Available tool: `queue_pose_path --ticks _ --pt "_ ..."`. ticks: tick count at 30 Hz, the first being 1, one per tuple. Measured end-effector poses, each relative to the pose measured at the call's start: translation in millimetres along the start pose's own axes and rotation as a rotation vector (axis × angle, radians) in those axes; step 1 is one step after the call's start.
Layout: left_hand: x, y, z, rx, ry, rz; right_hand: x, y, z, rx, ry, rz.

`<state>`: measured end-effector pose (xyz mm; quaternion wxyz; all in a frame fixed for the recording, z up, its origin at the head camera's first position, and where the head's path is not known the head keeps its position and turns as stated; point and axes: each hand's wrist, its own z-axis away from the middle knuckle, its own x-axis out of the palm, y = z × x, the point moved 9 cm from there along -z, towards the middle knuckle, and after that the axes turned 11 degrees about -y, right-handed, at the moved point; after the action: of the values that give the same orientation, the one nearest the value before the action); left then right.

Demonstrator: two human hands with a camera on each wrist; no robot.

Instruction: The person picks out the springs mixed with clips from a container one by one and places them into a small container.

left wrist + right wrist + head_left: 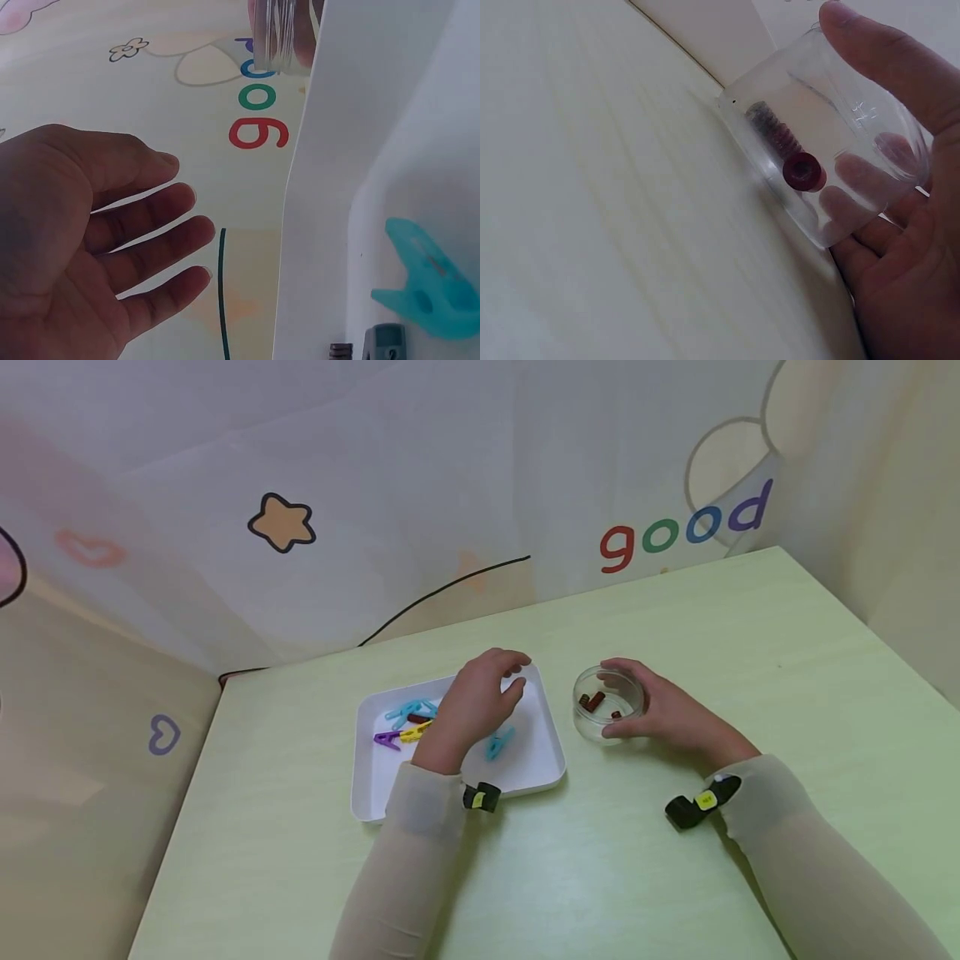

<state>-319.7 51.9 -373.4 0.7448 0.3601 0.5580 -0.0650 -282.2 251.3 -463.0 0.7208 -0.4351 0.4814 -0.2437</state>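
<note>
My right hand (660, 714) grips a clear round jar (609, 731) from its right side, thumb and fingers spread around the wall. Inside lie a few small dark red-brown cylinders (596, 702); the right wrist view shows one ribbed along its side and a hollow-ended red one (802, 171). Over the white tray (551, 752) hovers my left hand (476, 697), its fingers loosely bent and nothing in them. Below it in the tray are a light blue clothespin (498, 743), a yellow clothespin (415, 732), a purple clothespin (387, 740) and a brown cylinder (418, 719).
More light blue clothespins (408, 710) lie at the tray's left. A grey piece (384, 343) shows at the bottom of the left wrist view. The pale green table (585, 877) meets a printed cloth wall (420, 510) behind and at both sides.
</note>
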Motion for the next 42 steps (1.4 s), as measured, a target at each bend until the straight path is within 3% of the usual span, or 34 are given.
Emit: queue_pose_path --ticks 11,23,35,42 --pt "-7.2 -22.5 -0.5 -0.02 0.036 0.005 0.3 2.2 -1.0 0.013 0.012 0.021" --pt "-4.4 -46.7 -1.9 -0.139 -0.036 0.048 0.1 5.6 -1.5 0.058 0.019 0.05" --pt "-2.7 -66.4 2.1 -0.247 -0.066 0.073 3.4 -1.2 -1.1 0.033 0.002 0.039" --pt "-0.7 -74.0 2.1 -0.269 -0.075 0.087 3.2 -0.3 -1.5 0.031 0.017 0.046"
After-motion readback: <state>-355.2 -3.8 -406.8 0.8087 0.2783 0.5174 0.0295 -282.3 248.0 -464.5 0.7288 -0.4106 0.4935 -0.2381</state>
